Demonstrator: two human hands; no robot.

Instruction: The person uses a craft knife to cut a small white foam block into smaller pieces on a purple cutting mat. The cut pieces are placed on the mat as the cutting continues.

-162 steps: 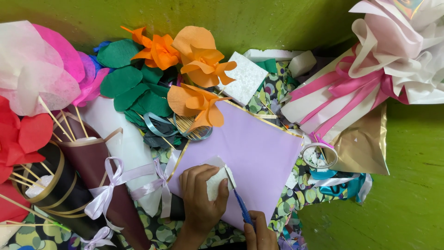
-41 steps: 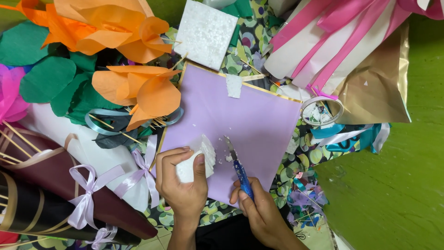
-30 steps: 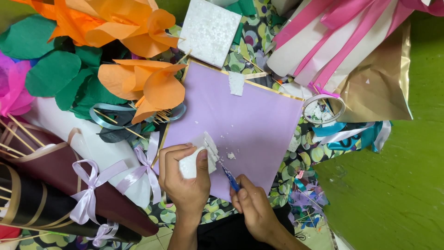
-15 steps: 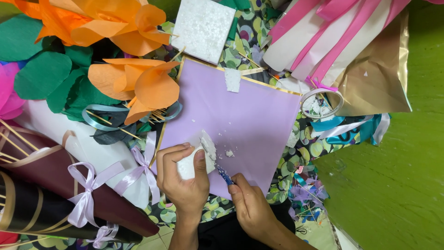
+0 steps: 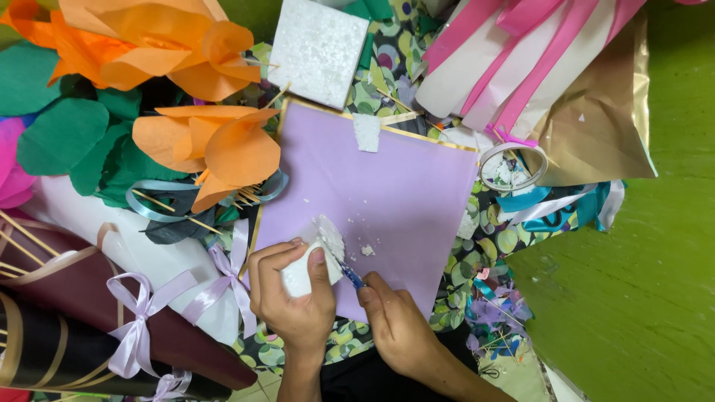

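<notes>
Both forearms come up from the lower edge of the view, close together. The left hand (image 5: pixel 294 298) is curled, the fingers bent round and the thumb lying along the top, the back of the hand facing up. The right hand (image 5: pixel 395 320) sits just beside it, closed in a loose fist, the knuckles up and the fingertips pointing toward the left hand.

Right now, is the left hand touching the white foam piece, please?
Touching: the head view shows the left hand wrapped around the white foam piece, thumb pressed on it.

green floor (image 5: pixel 640 298), patterned cloth (image 5: pixel 491 246)
</notes>
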